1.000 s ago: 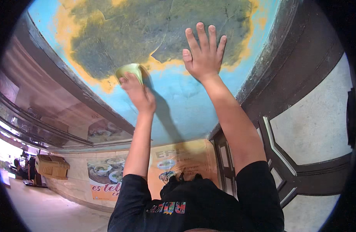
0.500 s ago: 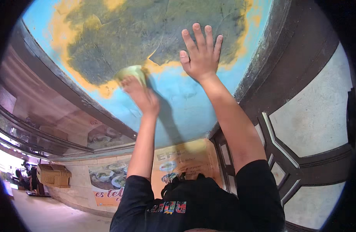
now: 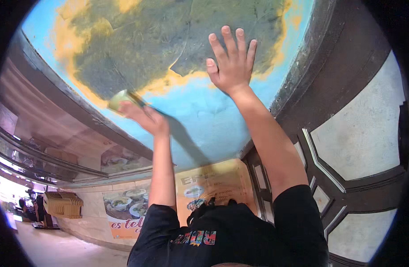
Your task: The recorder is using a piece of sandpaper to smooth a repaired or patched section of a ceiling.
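Note:
The wall in front of me has blue paint (image 3: 204, 115) around a large dark grey bare patch (image 3: 138, 49) with a ragged yellow-orange border. A crack-like line runs down the patch. My left hand (image 3: 144, 116) presses a pale green pad (image 3: 123, 96) on the wall at the patch's lower left edge, near the brown frame. The pad is slightly blurred, so its exact kind is unclear. My right hand (image 3: 233, 64) lies flat with fingers spread at the lower right of the patch, holding nothing.
A dark brown frame (image 3: 58, 75) borders the wall on the left, beside glossy glass. On the right stands a dark door (image 3: 369, 178) with pale panels. Below are food posters (image 3: 124, 207) and, far left, stacked tan plastic chairs (image 3: 63, 204).
My left hand and the pad have moved left and a little down along the patch's edge, toward the frame. My right hand has stayed in place.

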Demonstrator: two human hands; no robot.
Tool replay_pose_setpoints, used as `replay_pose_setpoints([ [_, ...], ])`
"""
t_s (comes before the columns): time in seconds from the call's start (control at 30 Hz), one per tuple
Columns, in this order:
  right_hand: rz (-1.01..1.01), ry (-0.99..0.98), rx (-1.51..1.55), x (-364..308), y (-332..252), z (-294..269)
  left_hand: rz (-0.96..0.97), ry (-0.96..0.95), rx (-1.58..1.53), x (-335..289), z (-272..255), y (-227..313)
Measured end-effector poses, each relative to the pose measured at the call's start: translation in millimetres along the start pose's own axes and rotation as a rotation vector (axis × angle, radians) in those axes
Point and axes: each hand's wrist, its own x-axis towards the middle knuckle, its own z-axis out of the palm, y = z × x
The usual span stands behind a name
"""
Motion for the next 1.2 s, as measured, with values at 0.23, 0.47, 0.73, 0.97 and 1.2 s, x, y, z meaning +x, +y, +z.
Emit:
replay_pose_setpoints([
  [0.23,0.021,0.005,0.019,-5,2,11,0.175,-0.250,-0.051,-42,35,35],
  [0.47,0.008,0.010,0.006,-8,7,22,0.030,-0.033,0.088,-20,9,-34],
  [0.73,0.016,0.030,0.018,-10,10,35,0.110,-0.209,-0.020,-35,45,8],
  [0.97,0.017,0.059,-0.012,-15,14,47,0.036,-0.027,0.061,-4,20,-47],
  [1.2,0.021,0.091,-0.023,-15,14,59,-0.098,-0.015,-0.197,-28,50,-10],
])
